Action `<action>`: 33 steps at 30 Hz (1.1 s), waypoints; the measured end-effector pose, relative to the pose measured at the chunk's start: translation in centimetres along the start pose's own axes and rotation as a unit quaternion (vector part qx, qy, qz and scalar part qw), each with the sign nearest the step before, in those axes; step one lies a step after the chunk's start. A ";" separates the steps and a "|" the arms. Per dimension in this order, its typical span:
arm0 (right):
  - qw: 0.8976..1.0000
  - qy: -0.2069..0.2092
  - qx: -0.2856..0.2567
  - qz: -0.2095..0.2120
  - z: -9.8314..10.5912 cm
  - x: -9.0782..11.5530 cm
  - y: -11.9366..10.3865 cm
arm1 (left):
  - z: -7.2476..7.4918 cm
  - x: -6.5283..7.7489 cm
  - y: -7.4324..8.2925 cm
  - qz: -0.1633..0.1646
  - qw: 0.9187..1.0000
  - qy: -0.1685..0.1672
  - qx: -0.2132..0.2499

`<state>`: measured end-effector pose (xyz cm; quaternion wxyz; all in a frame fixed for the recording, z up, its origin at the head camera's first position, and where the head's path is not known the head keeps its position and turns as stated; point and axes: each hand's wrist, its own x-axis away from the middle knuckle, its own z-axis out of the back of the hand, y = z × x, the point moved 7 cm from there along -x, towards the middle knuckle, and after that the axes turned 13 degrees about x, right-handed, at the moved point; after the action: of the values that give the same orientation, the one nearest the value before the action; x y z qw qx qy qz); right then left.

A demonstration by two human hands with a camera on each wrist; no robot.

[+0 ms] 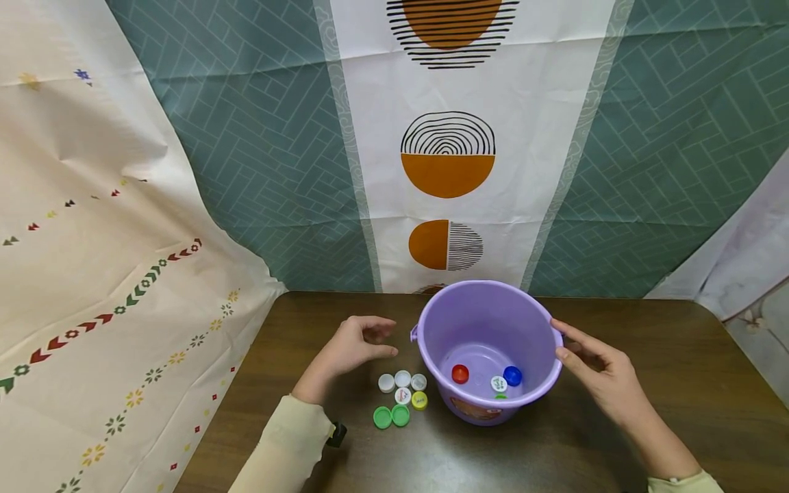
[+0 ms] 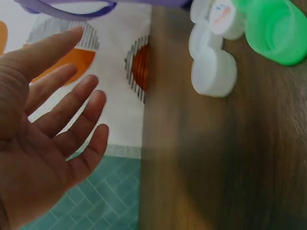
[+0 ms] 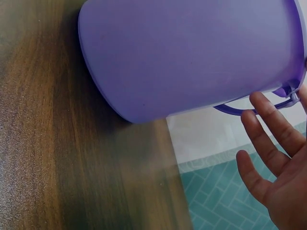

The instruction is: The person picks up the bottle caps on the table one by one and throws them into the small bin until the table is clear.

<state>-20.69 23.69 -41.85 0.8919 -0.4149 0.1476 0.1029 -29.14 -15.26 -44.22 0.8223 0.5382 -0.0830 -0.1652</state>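
Starting on the left: a left hand (image 1: 354,349) hanging above the counter (image 1: 259,383), relaxed, softly bent, holding nothing. Close to the caps but not touching any, so probably parked there for a short reach.

Next, a tight little patch of caps lying flat on the wood: four white caps (image 1: 385,383) (one with a bit of red print), a yellow cap (image 1: 419,400), two green caps (image 1: 382,417) at the near side. Flat probably so as not to roll, and bunched to stay within easy reach.

Then the purple bucket (image 1: 481,311), just right of the patch, mouth facing the wearer, likely for an easy view inside. Down at the bottom: a red cap (image 1: 459,374), a white lettered cap (image 1: 498,383), a sliver of something green (image 1: 500,396) (can't tell how much), and a blue cap (image 1: 512,375). Also a handle (image 3: 228,110) down on the far side, well out of the way.

Far right, a right hand (image 1: 611,383) touching the rim with forefinger and thumb, otherwise loosely spread. More like steadying than gripping.
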 end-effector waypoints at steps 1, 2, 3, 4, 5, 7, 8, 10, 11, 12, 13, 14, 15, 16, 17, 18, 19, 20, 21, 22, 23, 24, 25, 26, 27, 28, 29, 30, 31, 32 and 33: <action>1.000 0.000 0.001 0.000 0.0 0.0 0.0 | -0.2 0.0 -0.3 0.007 1.000 -0.014 -0.005; 1.000 -0.001 0.002 -0.002 0.0 0.0 0.1 | -0.3 0.1 -0.6 0.012 0.999 -0.027 -0.014; 1.000 -0.001 0.002 -0.003 0.0 0.0 0.1 | -0.5 0.1 -0.9 0.018 0.999 -0.039 -0.024; 1.000 -0.001 0.003 -0.003 0.0 0.0 0.1 | -0.7 0.2 -1.1 0.023 0.998 -0.051 -0.034; 1.000 -0.001 0.003 -0.003 0.0 0.1 0.2 | -0.9 0.3 -1.4 0.032 0.997 -0.061 -0.045; 1.000 -0.002 0.004 -0.004 0.0 0.1 0.2 | -1.3 0.5 -1.8 0.050 0.993 -0.080 -0.065; 1.000 -0.001 0.003 -0.004 0.0 0.1 0.2 | -1.5 0.6 -1.9 0.055 0.992 -0.088 -0.077; 1.000 -0.001 0.002 -0.002 0.0 0.1 0.1 | -1.9 0.7 -2.2 0.067 0.989 -0.100 -0.092; 1.000 -0.001 0.002 -0.002 0.0 0.1 0.1 | -2.0 0.8 -2.3 0.072 0.987 -0.104 -0.101; 1.000 0.000 0.002 -0.003 0.0 0.1 0.1 | -2.2 0.9 -2.4 0.074 0.986 -0.108 -0.106; 1.000 0.000 0.001 -0.002 0.0 0.1 0.1 | -2.3 0.9 -2.5 0.076 0.985 -0.111 -0.112; 1.000 0.000 0.001 -0.002 0.0 0.1 0.1 | -2.4 1.0 -2.6 0.078 0.983 -0.114 -0.118; 1.000 0.001 0.000 -0.003 0.0 0.1 0.1 | -2.5 1.1 -2.8 0.082 0.982 -0.117 -0.123; 1.000 0.001 -0.001 -0.003 0.0 0.1 0.1 | -2.5 1.1 -2.9 0.085 0.981 -0.119 -0.130; 1.000 0.001 -0.001 -0.003 0.0 0.1 0.1 | -2.6 1.2 -3.1 0.089 0.979 -0.122 -0.135; 1.000 0.001 -0.002 -0.003 -0.1 0.1 0.1 | -2.7 1.2 -3.2 0.093 0.978 -0.125 -0.137; 1.000 0.001 -0.002 -0.003 -0.1 0.1 0.1 | -2.7 1.3 -3.4 0.097 0.977 -0.128 -0.141; 1.000 0.001 -0.002 -0.004 -0.1 0.1 0.1 | -2.8 1.3 -3.5 0.101 0.976 -0.131 -0.143; 1.000 0.001 -0.002 -0.004 -0.1 0.1 0.2 | -2.8 1.4 -3.6 0.106 0.975 -0.133 -0.143; 1.000 0.001 -0.002 -0.005 -0.1 0.1 0.2 | -2.9 1.4 -3.7 0.109 0.974 -0.136 -0.145; 1.000 0.002 -0.002 -0.005 -0.1 0.1 0.2 | -2.9 1.4 -3.8 0.112 0.973 -0.138 -0.145; 1.000 0.003 -0.002 -0.005 0.0 0.1 0.2 | -3.0 1.4 -3.9 0.114 0.973 -0.140 -0.144; 1.000 0.004 -0.003 -0.004 0.0 0.1 0.2 | -3.1 1.4 -4.0 0.116 0.972 -0.143 -0.144; 1.000 0.004 -0.003 -0.003 0.0 0.0 0.2 | -3.2 1.4 -4.1 0.117 0.972 -0.147 -0.142; 1.000 0.005 -0.004 -0.003 0.0 0.0 0.2 | -3.2 1.4 -4.1 0.117 0.972 -0.150 -0.139; 1.000 0.006 -0.004 -0.003 0.0 0.0 0.2 | -3.3 1.4 -4.2 0.118 0.971 -0.152 -0.138; 1.000 0.005 -0.003 -0.004 0.0 0.0 0.2 | -3.4 1.5 -4.2 0.120 0.971 -0.155 -0.135; 1.000 0.005 -0.002 -0.005 0.0 0.0 0.2 | -3.5 1.5 -4.3 0.120 0.971 -0.157 -0.131; 1.000 0.005 -0.001 -0.005 0.0 0.0 0.2 | -3.5 1.6 -4.3 0.121 0.971 -0.159 -0.130; 1.000 0.004 0.000 -0.006 0.0 0.0 0.3 | -3.6 1.6 -4.3 0.121 0.971 -0.160 -0.128; 1.000 0.003 0.001 -0.008 -0.1 0.0 0.3 | -3.6 1.7 -4.4 0.123 0.971 -0.160 -0.126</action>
<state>-20.81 23.84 -42.11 0.8928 -0.4151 0.1472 0.0946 -27.25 -14.37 -49.73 0.8734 0.3827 -0.2578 -0.1559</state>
